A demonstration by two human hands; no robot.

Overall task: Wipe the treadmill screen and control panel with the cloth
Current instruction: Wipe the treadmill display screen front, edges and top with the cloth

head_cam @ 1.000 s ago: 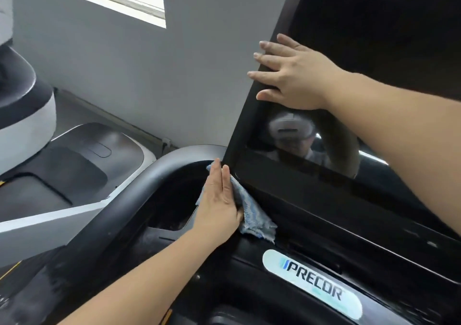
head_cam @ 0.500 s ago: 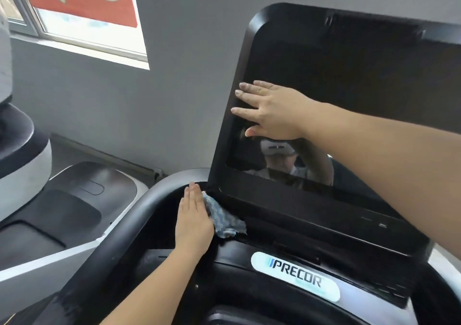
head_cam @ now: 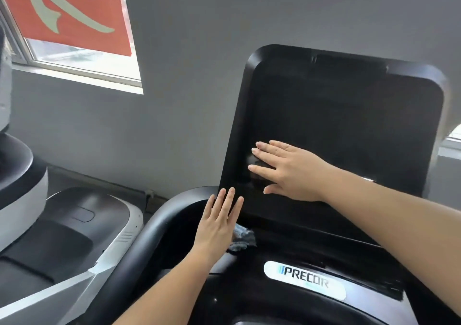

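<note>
1. Black rectangular treadmill screen [head_cam: 349,130]: glossy, smooth glass-like face, framed in matt black plastic.
2. Crumpled blue-grey cloth [head_cam: 243,239]: soft, rough-textured fabric.
3. Curved black handrail [head_cam: 149,227]: smooth plastic, satin sheen.
4. White oval logo badge [head_cam: 305,279]: glossy and smooth.
5. Grey wall [head_cam: 187,75]: matt painted finish.
6. Neighbouring white-and-black machine housing [head_cam: 119,230]: smooth plastic, slightly shiny.

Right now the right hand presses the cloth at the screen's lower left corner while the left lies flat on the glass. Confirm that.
Hands are swapped. The head view shows the left hand pressing the cloth at the screen corner; the right hand lies flat on the glass.
</note>
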